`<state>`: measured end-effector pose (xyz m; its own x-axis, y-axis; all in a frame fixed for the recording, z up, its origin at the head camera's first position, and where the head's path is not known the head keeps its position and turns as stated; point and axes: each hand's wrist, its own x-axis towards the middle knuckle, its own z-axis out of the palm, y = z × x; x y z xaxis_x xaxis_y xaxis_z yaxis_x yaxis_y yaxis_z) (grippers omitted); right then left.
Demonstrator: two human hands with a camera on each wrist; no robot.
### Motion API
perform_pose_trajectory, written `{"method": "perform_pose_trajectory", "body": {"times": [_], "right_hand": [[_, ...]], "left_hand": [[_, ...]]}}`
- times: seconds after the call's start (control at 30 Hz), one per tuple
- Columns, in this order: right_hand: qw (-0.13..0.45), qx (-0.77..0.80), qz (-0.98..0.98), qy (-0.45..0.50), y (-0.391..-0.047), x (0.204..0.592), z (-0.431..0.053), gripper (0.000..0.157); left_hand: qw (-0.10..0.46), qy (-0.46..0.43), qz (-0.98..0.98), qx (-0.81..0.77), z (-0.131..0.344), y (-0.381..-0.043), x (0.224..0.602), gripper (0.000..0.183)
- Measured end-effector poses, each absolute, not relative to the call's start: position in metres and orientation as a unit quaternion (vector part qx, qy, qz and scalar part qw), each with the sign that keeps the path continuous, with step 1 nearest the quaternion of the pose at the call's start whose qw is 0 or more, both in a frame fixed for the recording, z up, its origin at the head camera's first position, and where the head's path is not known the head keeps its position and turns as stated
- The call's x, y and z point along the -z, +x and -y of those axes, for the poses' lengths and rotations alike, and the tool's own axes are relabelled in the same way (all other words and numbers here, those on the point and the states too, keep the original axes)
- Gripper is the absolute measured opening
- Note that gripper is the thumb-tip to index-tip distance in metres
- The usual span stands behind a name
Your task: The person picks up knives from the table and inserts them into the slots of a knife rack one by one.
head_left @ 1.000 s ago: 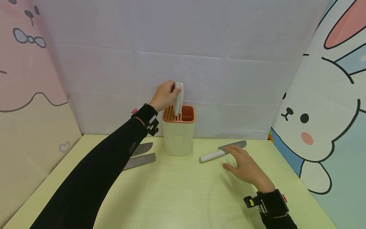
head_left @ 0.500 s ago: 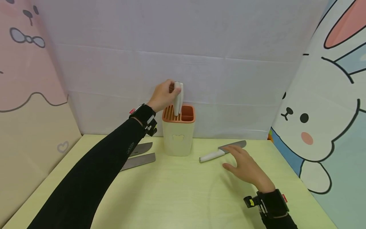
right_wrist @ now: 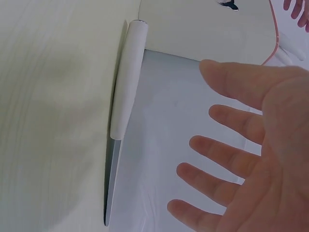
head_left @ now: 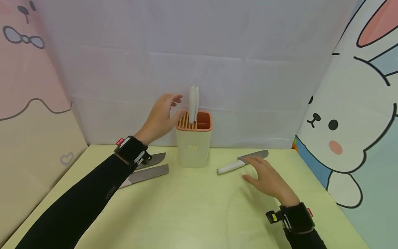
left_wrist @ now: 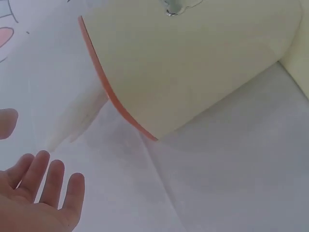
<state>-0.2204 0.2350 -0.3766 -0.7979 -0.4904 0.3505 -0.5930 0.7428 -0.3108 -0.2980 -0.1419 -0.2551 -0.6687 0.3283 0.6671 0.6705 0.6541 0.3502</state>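
Creased white cloth [head_left: 224, 83] rises behind a smooth pale-yellow tabletop [head_left: 192, 207]. At its far middle stands a cream, round-cornered knife block [head_left: 193, 150] with an orange slotted top; two slim white handles [head_left: 192, 103] jut upright from it. My left hand [head_left: 159, 117], fingers apart and holding nothing, hovers just left of them. At right lies a smooth white-handled, grey-bladed knife [head_left: 231, 167]; my right hand [head_left: 268, 180], fingers spread, hangs near it without touching. Left of the block, two broad grey metal blades [head_left: 150, 173] lie flat, partly hidden by my black sleeve [head_left: 77, 204] and wrist gear [head_left: 130, 150].
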Motion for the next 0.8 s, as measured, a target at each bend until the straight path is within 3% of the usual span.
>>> {"method": "perform_pose_trajectory", "body": {"times": [0.43, 0.8], "right_hand": [[0.112, -0.155, 0.925, 0.328, -0.255, 0.383, -0.233, 0.051], [0.104, -0.125, 0.922, 0.352, -0.268, 0.387, -0.231, 0.048]], "left_hand": [[0.327, -0.329, 0.866, 0.185, 0.160, -0.240, 0.320, 0.056], [0.290, -0.329, 0.882, 0.174, 0.154, -0.221, 0.371, 0.062]]}}
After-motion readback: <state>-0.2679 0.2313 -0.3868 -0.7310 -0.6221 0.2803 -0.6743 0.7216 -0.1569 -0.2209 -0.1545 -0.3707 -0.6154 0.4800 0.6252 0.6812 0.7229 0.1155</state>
